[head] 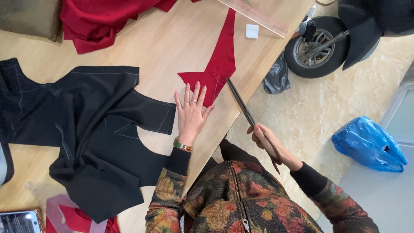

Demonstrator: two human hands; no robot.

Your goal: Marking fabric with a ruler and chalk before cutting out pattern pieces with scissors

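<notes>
My left hand (190, 113) lies flat, fingers spread, on the near end of a narrow red fabric piece (220, 60) on the wooden table (164, 43). My right hand (267, 144) grips the handles of long dark scissors (241, 103). The blades point up toward the red piece's right edge, at the table's edge. I cannot tell how far the blades are apart. Cut black fabric pieces (95, 133) with chalk lines lie just left of my left hand.
A heap of red cloth (103, 17) sits at the table's back. A clear ruler (254, 15) and a white chalk block (252, 31) lie near the right edge. A phone (19, 221) lies bottom left. On the floor: a scooter wheel (317, 47), grey bag (276, 77), blue bag (368, 144).
</notes>
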